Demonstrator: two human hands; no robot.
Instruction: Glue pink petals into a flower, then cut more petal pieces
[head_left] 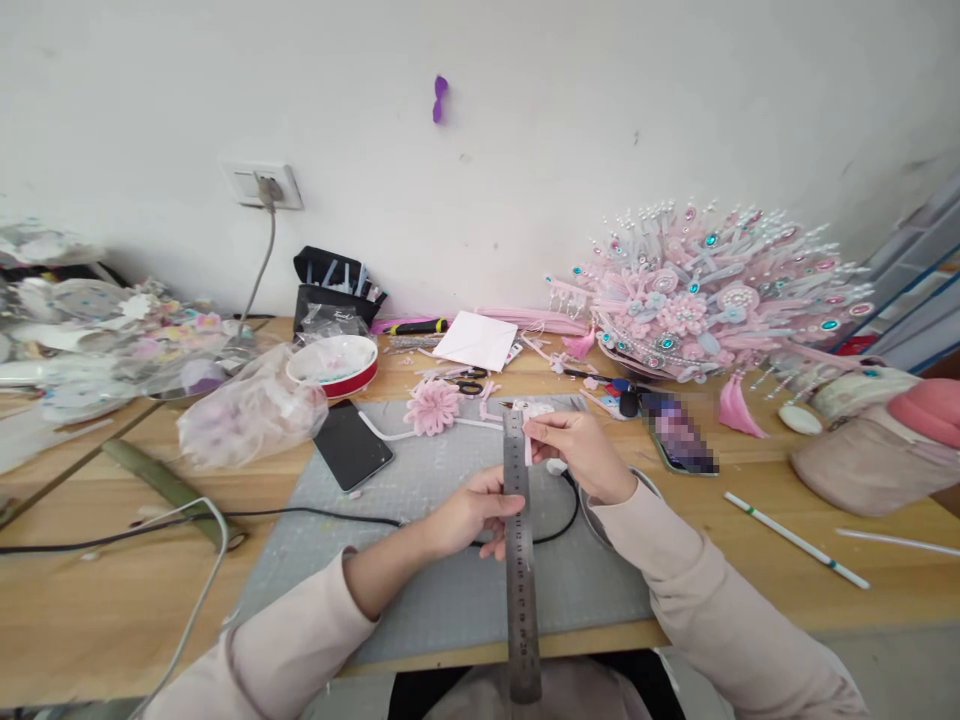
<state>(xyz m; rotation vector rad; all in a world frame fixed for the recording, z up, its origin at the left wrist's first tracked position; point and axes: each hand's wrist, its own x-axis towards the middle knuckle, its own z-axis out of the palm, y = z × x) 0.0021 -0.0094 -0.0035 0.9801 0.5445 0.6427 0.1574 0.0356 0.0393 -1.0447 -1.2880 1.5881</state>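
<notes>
My left hand [472, 512] is closed around the middle of a steel ruler [521, 590], thumb on its face. The ruler points away from me, its near end hanging past the table edge. At the ruler's far end my right hand [581, 448] pinches a short pale pink strip [528, 452] along the ruler's right side. Its exact material is too small to make out. Beyond my hands, a pink fuzzy flower [433, 407] lies at the top of the grey cutting mat [442, 610]. A white cable [386, 437] runs by it.
A dark-screened phone [352, 445] lies left, another phone [679, 430] right. Behind stand a red-and-white bowl [337, 366], scissors [471, 386] and a white paper [476, 340]. A large pink beaded headdress [697, 300] fills the back right. A black cord [322, 512] crosses the mat.
</notes>
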